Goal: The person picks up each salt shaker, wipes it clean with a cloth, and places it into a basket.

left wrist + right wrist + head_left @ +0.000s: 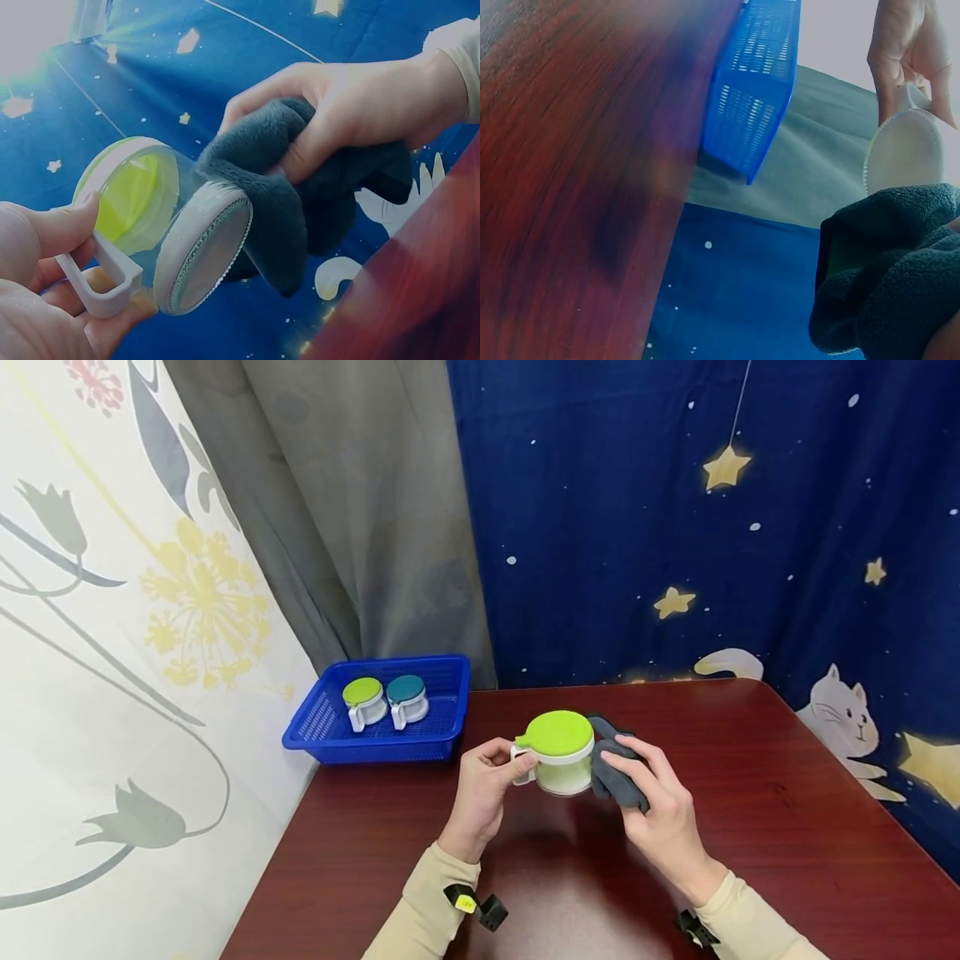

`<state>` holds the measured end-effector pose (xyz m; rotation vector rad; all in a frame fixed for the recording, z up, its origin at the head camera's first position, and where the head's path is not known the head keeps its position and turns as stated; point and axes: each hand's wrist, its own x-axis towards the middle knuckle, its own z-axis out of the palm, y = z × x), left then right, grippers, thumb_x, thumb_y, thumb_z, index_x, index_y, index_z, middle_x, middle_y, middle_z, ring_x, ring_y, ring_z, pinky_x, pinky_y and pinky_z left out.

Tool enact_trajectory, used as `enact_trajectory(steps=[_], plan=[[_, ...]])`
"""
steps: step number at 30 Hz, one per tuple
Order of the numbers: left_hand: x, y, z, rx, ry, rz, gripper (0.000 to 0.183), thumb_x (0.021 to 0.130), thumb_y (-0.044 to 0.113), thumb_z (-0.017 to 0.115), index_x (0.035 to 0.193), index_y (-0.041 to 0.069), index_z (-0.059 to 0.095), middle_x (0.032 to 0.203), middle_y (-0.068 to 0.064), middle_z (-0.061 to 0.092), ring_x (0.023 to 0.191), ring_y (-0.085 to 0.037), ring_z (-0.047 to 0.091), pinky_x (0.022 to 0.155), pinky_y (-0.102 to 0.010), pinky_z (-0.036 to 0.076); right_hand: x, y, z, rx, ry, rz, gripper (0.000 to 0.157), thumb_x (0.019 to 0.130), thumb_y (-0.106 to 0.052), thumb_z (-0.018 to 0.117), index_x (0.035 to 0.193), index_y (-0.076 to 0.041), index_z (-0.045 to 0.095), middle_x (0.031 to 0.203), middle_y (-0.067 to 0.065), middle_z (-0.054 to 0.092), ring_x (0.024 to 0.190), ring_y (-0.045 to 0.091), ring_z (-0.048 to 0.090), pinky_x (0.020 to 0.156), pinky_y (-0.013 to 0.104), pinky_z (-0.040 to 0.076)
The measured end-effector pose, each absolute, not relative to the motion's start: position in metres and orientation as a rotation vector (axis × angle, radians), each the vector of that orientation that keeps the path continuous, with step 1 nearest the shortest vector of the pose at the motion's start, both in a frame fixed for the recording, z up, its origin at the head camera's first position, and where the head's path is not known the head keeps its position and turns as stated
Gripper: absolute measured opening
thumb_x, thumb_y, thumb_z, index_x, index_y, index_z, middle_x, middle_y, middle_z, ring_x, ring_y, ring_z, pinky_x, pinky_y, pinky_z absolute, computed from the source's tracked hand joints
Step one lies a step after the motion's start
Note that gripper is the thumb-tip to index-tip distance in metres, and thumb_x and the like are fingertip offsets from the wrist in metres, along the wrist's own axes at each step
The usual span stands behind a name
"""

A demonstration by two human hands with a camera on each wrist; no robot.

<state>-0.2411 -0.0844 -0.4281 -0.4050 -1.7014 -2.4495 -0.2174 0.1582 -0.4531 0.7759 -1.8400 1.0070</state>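
A clear seasoning jar (564, 774) with a bright green lid (558, 732) and a white handle is held up over the table. My left hand (483, 789) grips it by that handle (112, 281), thumb on the near side. Bunched in my right hand (663, 810) is a dark grey cloth (617, 768), pressed against the jar's right side. In the left wrist view the jar tilts, so its ribbed base (214, 247) shows. The cloth (900, 270) overlaps the lower part of the jar in the right wrist view.
At the back left of the dark red table (360, 860) stands a blue plastic basket (375, 750). Inside it sit two similar jars, one with a green lid (363, 691) and one with a teal lid (406, 687). Curtains hang behind the table; a patterned white surface borders its left.
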Motion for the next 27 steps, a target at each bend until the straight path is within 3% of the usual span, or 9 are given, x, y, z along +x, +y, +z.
enact_trajectory(steps=[8,16,20,27], plan=[[-0.239,-0.088,-0.43,-0.409,-1.766,-2.444,0.016,0.082,0.006,0.083,0.09,0.002,0.07,0.087,-0.009,0.072,0.082,-0.018,0.066,0.073,-0.028,0.056,-0.218,0.156,-0.461,0.736,-1.908,1.065,0.054,0.074,0.017,0.063,0.122,-0.008,0.07,0.13,0.02,0.059,0.116,0.037,0.06,0.104,0.019,0.04],[-0.238,-0.092,-0.429,-0.6,-2.071,-2.143,0.025,0.087,0.026,0.081,0.096,0.008,0.067,0.091,-0.008,0.072,0.084,-0.022,0.067,0.076,-0.033,0.058,-0.198,0.145,-0.431,0.756,-1.784,1.148,0.049,0.071,0.022,0.065,0.115,0.002,0.071,0.122,0.026,0.062,0.108,0.041,0.062,0.102,0.024,0.044],[-0.235,-0.095,-0.426,-0.648,-2.125,-2.095,0.022,0.089,0.022,0.079,0.101,0.009,0.067,0.096,-0.007,0.074,0.085,-0.022,0.068,0.078,-0.033,0.058,-0.195,0.146,-0.423,0.749,-1.769,1.161,0.048,0.072,0.022,0.065,0.115,0.002,0.071,0.122,0.026,0.062,0.11,0.04,0.062,0.103,0.025,0.044],[-0.237,-0.102,-0.431,-0.742,-2.021,-2.169,0.022,0.086,0.012,0.081,0.098,0.001,0.066,0.099,-0.012,0.073,0.084,-0.022,0.069,0.076,-0.033,0.059,-0.199,0.148,-0.403,0.723,-1.769,1.161,0.051,0.074,0.019,0.071,0.122,0.005,0.065,0.126,0.025,0.062,0.115,0.036,0.061,0.107,0.029,0.041]])
